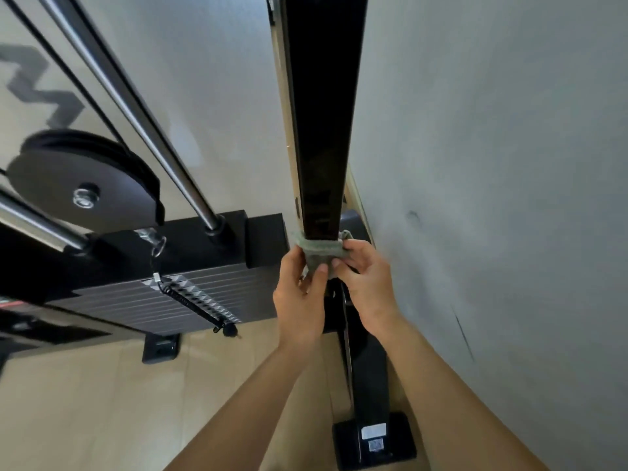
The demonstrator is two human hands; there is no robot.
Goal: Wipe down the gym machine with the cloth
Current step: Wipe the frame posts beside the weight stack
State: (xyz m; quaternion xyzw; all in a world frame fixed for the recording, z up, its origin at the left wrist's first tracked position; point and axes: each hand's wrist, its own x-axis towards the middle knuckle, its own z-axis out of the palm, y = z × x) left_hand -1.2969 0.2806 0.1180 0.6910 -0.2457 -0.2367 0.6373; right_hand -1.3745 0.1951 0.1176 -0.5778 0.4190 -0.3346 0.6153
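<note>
Your cloth (pixel 321 251) is looped round the black post (pixel 323 130), low down on it, just above where the post meets the base. Both hands are clamped on it: your left hand (pixel 300 297) pinches the left end with the thumb across the front, and your right hand (pixel 365 280) pinches the right end. The two meet almost knuckle to knuckle in front of the post. Neither hand is nearer; they sit level, one on each side.

The relation to mind is the post's long axis. It stands upright and climbs from your hands straight towards you, so the wipe has to run along that line, up or down, with the cloth held taut across it. Below your hands little of the post is left before the foot (pixel 373 440) on the floor (pixel 85 402). Above them lies nearly the whole length.

The back of the post is hidden, so the cloth probably goes all the way round, but I cannot confirm it.

The wall (pixel 509 164) is close on your right, leaving that hand less room. The weight stack (pixel 170 297) and pulley (pixel 81 185) are to your left, apart from the cloth. No container is in view.
</note>
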